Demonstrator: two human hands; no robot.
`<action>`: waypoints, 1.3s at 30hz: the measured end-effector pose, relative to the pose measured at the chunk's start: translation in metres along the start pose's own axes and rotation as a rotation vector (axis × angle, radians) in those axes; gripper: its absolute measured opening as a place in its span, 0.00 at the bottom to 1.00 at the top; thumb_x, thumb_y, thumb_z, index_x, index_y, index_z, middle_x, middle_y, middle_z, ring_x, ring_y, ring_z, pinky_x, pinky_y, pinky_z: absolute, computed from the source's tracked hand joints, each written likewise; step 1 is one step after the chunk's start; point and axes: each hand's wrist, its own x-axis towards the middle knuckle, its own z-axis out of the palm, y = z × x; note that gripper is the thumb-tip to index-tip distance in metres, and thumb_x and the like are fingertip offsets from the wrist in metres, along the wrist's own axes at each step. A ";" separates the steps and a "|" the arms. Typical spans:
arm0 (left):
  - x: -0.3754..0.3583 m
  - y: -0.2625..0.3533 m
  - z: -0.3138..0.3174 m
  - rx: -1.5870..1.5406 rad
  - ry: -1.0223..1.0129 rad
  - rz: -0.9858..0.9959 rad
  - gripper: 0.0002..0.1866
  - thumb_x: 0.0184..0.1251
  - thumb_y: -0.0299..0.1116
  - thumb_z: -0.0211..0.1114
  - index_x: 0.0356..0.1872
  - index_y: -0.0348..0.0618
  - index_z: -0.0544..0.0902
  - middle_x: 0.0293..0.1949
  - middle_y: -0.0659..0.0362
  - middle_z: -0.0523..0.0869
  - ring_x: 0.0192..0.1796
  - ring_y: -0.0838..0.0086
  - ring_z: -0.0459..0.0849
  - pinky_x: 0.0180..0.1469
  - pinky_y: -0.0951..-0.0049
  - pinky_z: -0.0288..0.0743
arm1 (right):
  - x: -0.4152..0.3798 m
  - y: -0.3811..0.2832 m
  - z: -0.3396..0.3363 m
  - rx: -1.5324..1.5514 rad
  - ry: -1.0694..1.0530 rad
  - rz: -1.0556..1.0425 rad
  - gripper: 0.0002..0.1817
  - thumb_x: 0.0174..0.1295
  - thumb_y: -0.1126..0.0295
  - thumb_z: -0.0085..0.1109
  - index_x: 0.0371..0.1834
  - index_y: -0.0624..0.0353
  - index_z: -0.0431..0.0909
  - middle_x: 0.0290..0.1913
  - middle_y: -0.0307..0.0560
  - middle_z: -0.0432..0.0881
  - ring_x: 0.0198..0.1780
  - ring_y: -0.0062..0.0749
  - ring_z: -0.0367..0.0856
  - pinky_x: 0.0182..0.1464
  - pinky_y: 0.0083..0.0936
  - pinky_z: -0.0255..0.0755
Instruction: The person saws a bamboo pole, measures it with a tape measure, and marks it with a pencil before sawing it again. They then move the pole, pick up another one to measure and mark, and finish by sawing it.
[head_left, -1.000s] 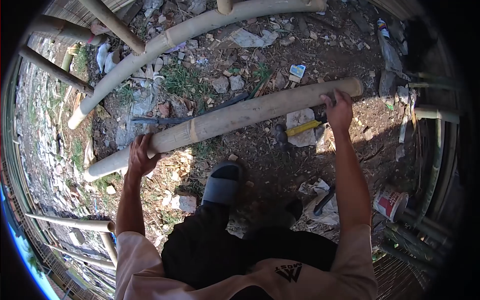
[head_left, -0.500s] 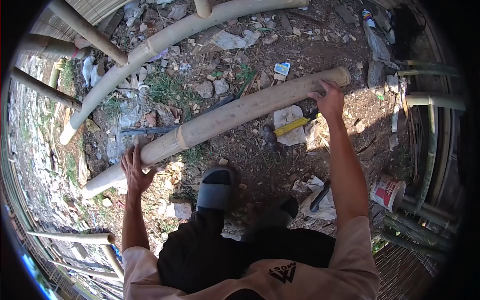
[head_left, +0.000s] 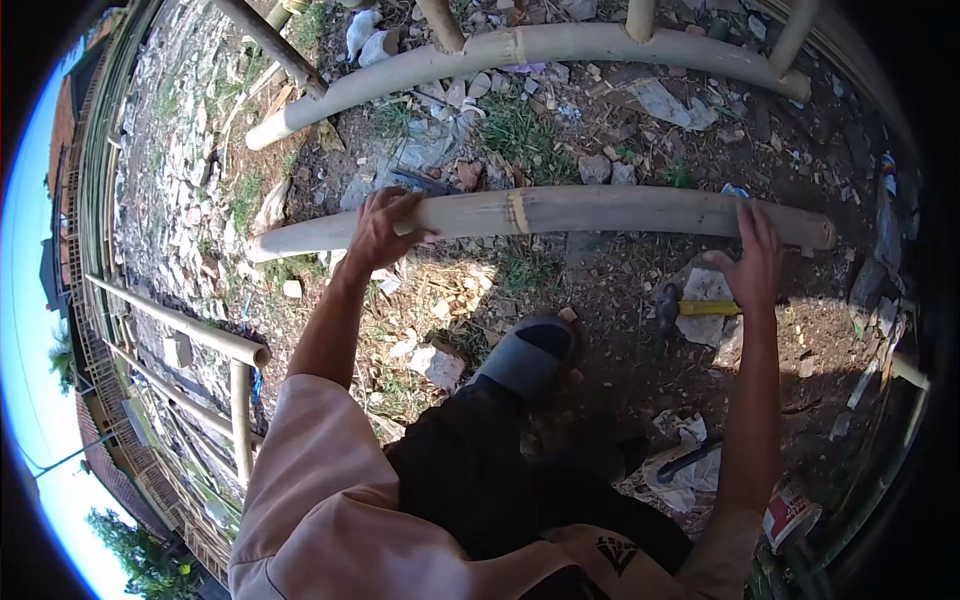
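Note:
A thick bamboo pole (head_left: 620, 211) with a ringed joint near its middle lies across in front of me, nearly level in the view. My left hand (head_left: 383, 230) grips its left part, fingers over the top and thumb on the near side. Toward the right end, my right hand (head_left: 757, 258) holds the pole the same way, its thumb spread. Just below that hand a hammer with a yellow handle (head_left: 708, 308) rests on a flat pale stone (head_left: 706, 285). Behind the pole, near my left hand, a dark flat tool (head_left: 425, 182) is partly hidden.
Beyond lies a curved bamboo rail (head_left: 570, 42) with upright poles joined into it. A bamboo frame (head_left: 240, 350) stands at left. A dark-handled object (head_left: 690, 460) lies on paper by my feet, and a red and white bucket (head_left: 788, 515) sits at lower right. Stones and chips litter the ground.
The view has swung left, bringing sky and buildings in. The pole, slanted before, now appears nearly level, with both hands still on it. The blue packet behind it is now mostly hidden.

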 end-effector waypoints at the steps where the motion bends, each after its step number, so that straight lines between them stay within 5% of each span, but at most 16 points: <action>1: -0.004 -0.007 0.015 -0.055 0.203 -0.048 0.37 0.57 0.42 0.83 0.68 0.41 0.82 0.59 0.46 0.85 0.60 0.50 0.83 0.66 0.49 0.74 | 0.004 -0.017 0.001 0.007 -0.002 -0.033 0.59 0.43 0.55 0.87 0.83 0.47 0.66 0.83 0.50 0.65 0.81 0.52 0.63 0.79 0.58 0.58; 2: -0.006 -0.011 0.028 -0.110 0.406 -0.092 0.34 0.61 0.41 0.81 0.68 0.40 0.82 0.60 0.44 0.84 0.62 0.50 0.82 0.68 0.50 0.73 | 0.008 -0.032 0.001 0.014 -0.003 -0.063 0.62 0.43 0.57 0.88 0.85 0.45 0.63 0.84 0.51 0.63 0.82 0.53 0.62 0.80 0.56 0.57; 6: -0.006 0.014 0.051 -0.003 0.501 -0.240 0.33 0.70 0.47 0.74 0.71 0.40 0.78 0.71 0.34 0.72 0.70 0.40 0.73 0.74 0.41 0.63 | 0.037 -0.050 0.006 -0.022 -0.179 0.058 0.63 0.41 0.58 0.89 0.85 0.43 0.62 0.83 0.47 0.64 0.83 0.50 0.60 0.80 0.58 0.56; 8: -0.012 0.029 0.067 0.031 0.671 -0.410 0.44 0.67 0.54 0.77 0.75 0.39 0.70 0.75 0.32 0.64 0.72 0.42 0.69 0.74 0.40 0.62 | 0.037 -0.056 0.009 -0.072 -0.164 0.012 0.60 0.40 0.59 0.89 0.82 0.44 0.66 0.80 0.46 0.68 0.81 0.49 0.63 0.79 0.59 0.57; 10: -0.018 0.076 0.058 -0.226 0.650 -0.916 0.47 0.70 0.60 0.74 0.75 0.32 0.66 0.71 0.29 0.67 0.70 0.45 0.72 0.71 0.43 0.68 | 0.043 -0.062 0.009 -0.109 -0.129 -0.044 0.58 0.39 0.59 0.90 0.79 0.44 0.69 0.76 0.44 0.71 0.80 0.48 0.65 0.78 0.60 0.58; 12: -0.027 0.098 0.070 -0.939 0.482 -1.071 0.49 0.72 0.65 0.69 0.75 0.31 0.65 0.71 0.32 0.70 0.69 0.49 0.76 0.69 0.44 0.71 | 0.047 -0.063 0.003 -0.087 -0.205 0.005 0.52 0.35 0.61 0.91 0.71 0.44 0.75 0.71 0.42 0.75 0.77 0.46 0.67 0.80 0.59 0.54; 14: -0.032 0.112 0.084 -1.721 0.030 -0.869 0.50 0.73 0.70 0.64 0.76 0.32 0.65 0.72 0.36 0.72 0.69 0.49 0.77 0.71 0.44 0.72 | 0.041 -0.064 -0.007 -0.066 -0.168 -0.076 0.53 0.31 0.60 0.92 0.69 0.46 0.76 0.67 0.42 0.77 0.75 0.45 0.69 0.77 0.58 0.57; 17: -0.009 0.157 0.081 -1.842 -0.011 -0.793 0.51 0.73 0.72 0.61 0.78 0.36 0.64 0.75 0.40 0.71 0.72 0.49 0.75 0.75 0.42 0.68 | 0.024 -0.080 -0.023 0.001 -0.128 -0.202 0.53 0.26 0.58 0.93 0.65 0.50 0.78 0.61 0.43 0.78 0.70 0.46 0.72 0.74 0.57 0.60; 19: 0.009 0.177 0.061 -2.201 0.217 -0.856 0.47 0.72 0.71 0.63 0.76 0.43 0.66 0.73 0.43 0.73 0.74 0.50 0.74 0.77 0.39 0.63 | 0.000 -0.101 -0.037 0.063 -0.099 -0.301 0.53 0.23 0.56 0.93 0.63 0.53 0.78 0.58 0.46 0.77 0.66 0.48 0.73 0.72 0.55 0.61; 23: -0.016 0.160 0.034 -2.142 0.448 -0.793 0.39 0.67 0.63 0.69 0.69 0.49 0.70 0.63 0.50 0.77 0.70 0.52 0.75 0.76 0.39 0.64 | -0.038 -0.132 -0.128 0.187 -0.257 -0.483 0.54 0.29 0.52 0.91 0.65 0.60 0.77 0.60 0.51 0.78 0.67 0.53 0.72 0.72 0.56 0.63; 25: -0.029 0.148 0.006 -2.002 0.757 -0.874 0.40 0.63 0.62 0.70 0.67 0.45 0.70 0.57 0.50 0.78 0.65 0.51 0.78 0.73 0.43 0.67 | -0.048 -0.104 -0.180 0.200 -0.326 -0.504 0.58 0.33 0.47 0.88 0.70 0.64 0.75 0.66 0.54 0.77 0.71 0.56 0.71 0.75 0.55 0.62; 29: -0.075 0.085 -0.058 -2.016 1.010 -0.668 0.46 0.61 0.72 0.64 0.57 0.31 0.78 0.47 0.42 0.87 0.49 0.50 0.87 0.59 0.49 0.83 | -0.095 -0.040 -0.274 0.291 -0.352 -0.330 0.56 0.44 0.38 0.82 0.71 0.69 0.75 0.71 0.61 0.75 0.69 0.54 0.75 0.75 0.52 0.66; 31: -0.102 0.055 -0.074 -2.262 1.046 -0.371 0.45 0.67 0.72 0.57 0.54 0.28 0.78 0.47 0.42 0.86 0.49 0.49 0.87 0.55 0.50 0.84 | -0.101 -0.030 -0.269 0.434 -0.503 -0.438 0.47 0.55 0.46 0.73 0.72 0.68 0.73 0.70 0.62 0.76 0.69 0.50 0.76 0.73 0.48 0.68; 36: -0.108 0.022 -0.088 -2.300 1.136 -0.182 0.52 0.70 0.76 0.48 0.67 0.27 0.70 0.53 0.36 0.83 0.53 0.44 0.85 0.58 0.46 0.82 | -0.114 -0.028 -0.240 0.782 -0.836 -0.712 0.25 0.82 0.65 0.50 0.76 0.67 0.66 0.68 0.64 0.77 0.69 0.41 0.79 0.70 0.39 0.75; 38: -0.111 0.017 -0.091 -2.261 1.194 -0.198 0.55 0.70 0.77 0.45 0.73 0.27 0.66 0.58 0.33 0.82 0.56 0.42 0.84 0.62 0.45 0.81 | -0.126 -0.089 -0.249 1.112 -0.443 -0.375 0.50 0.58 0.37 0.73 0.67 0.73 0.72 0.60 0.67 0.80 0.62 0.47 0.81 0.67 0.45 0.74; 39: -0.110 0.020 -0.094 -2.231 1.231 -0.291 0.57 0.70 0.78 0.43 0.77 0.29 0.61 0.65 0.32 0.77 0.63 0.40 0.81 0.67 0.44 0.77 | -0.126 -0.117 -0.242 1.331 -0.319 -0.350 0.50 0.59 0.34 0.68 0.65 0.73 0.71 0.57 0.65 0.80 0.59 0.45 0.82 0.64 0.42 0.75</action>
